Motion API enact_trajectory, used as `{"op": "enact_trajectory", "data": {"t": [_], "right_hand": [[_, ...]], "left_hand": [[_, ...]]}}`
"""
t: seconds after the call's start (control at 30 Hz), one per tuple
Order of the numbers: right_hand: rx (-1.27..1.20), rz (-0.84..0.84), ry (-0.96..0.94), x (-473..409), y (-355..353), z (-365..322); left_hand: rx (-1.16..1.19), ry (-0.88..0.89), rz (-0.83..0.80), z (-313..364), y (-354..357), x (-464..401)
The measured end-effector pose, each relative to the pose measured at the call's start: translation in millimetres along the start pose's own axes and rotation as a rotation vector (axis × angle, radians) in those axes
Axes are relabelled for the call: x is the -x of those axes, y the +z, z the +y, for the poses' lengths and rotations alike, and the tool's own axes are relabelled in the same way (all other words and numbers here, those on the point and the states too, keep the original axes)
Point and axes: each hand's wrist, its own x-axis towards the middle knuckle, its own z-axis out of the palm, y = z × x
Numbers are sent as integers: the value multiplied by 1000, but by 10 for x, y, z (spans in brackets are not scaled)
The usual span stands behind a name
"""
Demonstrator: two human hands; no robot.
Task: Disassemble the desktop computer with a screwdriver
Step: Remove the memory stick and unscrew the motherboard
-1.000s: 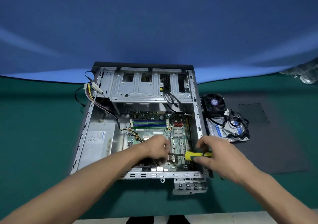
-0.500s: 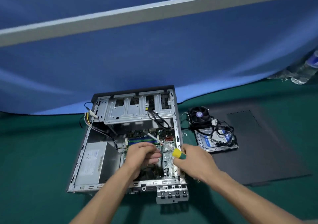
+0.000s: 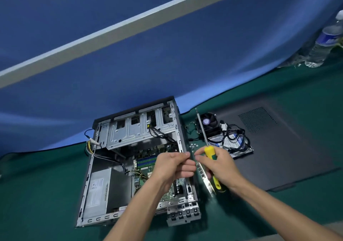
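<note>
1. The left hand [image 3: 172, 166] is raised over the right side of the open case [image 3: 87, 190], fingers curled inward, thumb and forefinger tips pinched together; whether something tiny sits between them cannot be told.
2. The right hand [image 3: 219, 164] is just right of the left, fingertips nearly meeting it. It grips the screwdriver [image 3: 208, 150] round its yellow-and-green handle, with the metal shaft pointing up and away, tilted slightly left, its tip out past the case's far right corner.
3. Below the right hand, between it and the case's right wall, a card [image 3: 204, 176] with a metal bracket stands on edge at a slant; whether the hand touches it is unclear.
4. Under the left hand and forearm lies the motherboard [image 3: 146, 162], with blue and green memory slots just left of the knuckles.
5. Well left of the left hand, the grey power supply [image 3: 100, 190] fills the case's near left corner; yellow and black wires run from beyond it.
6. Just beyond the gap between the two hands, a few small screws [image 3: 193, 145] lie on the green mat [image 3: 37, 185] beside the case wall.
7. Beyond the left hand, the metal drive cage [image 3: 137, 131] spans the far end of the case.
8. Beyond the right hand sit a fan cooler [image 3: 208, 124] and, to its right, a drive [image 3: 235, 144] under tangled black cables.
9. Right of the right hand, the dark side panel [image 3: 278, 148] lies flat.
10. Far right, a plastic bottle [image 3: 323, 44] stands against the blue backdrop [image 3: 167, 64].
</note>
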Motion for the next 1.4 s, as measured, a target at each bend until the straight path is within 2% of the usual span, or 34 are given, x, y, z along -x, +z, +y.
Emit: {"op": "enact_trajectory", "data": {"t": [0.23, 0.63, 0.7, 0.83, 0.9, 1.03, 1.2, 1.4], "right_hand": [[-64, 34, -50, -145, 37, -31], [-63, 21, 52, -345, -57, 27], [-49, 48, 80, -373, -79, 89], [7, 192, 166, -439, -89, 330], [46, 265, 209, -496, -87, 473], [150, 310, 285, -666, 3, 695], [553, 350, 306, -989, 207, 820], [720, 385, 387, -1286, 340, 963]], "left_hand": [[34, 9, 7, 112, 91, 5], [-37, -15, -3, 151, 126, -230], [-181, 49, 82, 121, 143, -333], [-876, 237, 499, -17, 199, -557], [-1029, 344, 601, -104, 235, -613], [-984, 474, 671, -247, 280, -715], [-968, 514, 675, -314, 232, -825], [-928, 561, 672, -353, 217, -875]]}}
